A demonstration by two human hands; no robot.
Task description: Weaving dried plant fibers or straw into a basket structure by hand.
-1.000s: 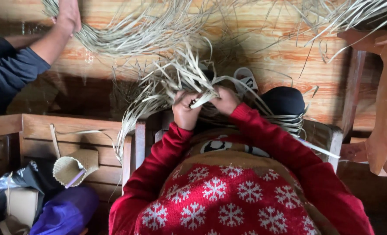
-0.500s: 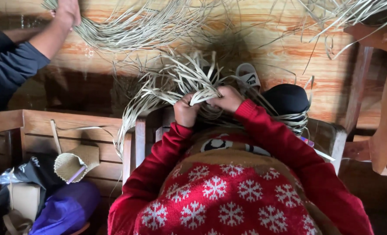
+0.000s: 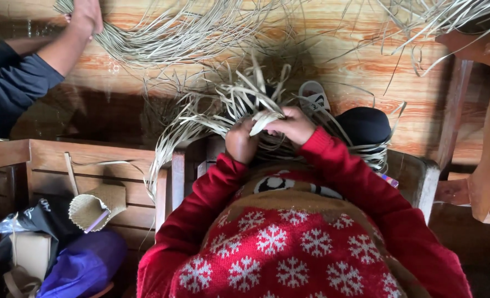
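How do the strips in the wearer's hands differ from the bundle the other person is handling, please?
The strips are wide, flat and pale, fanning out stiffly from both hands, left hand and right hand; the bundle is thin, stringy strands sweeping in a loose curve across the floor. The strips are gripped by two hands, the bundle by one co-worker's hand. Both look like dried, straw-coloured plant fibre.

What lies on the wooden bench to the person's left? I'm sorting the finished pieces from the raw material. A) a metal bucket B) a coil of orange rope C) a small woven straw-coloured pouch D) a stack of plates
C: a small woven straw-coloured pouch lies against the slatted wooden bench, above a purple bag, while both hands grip pale flat straw strips.
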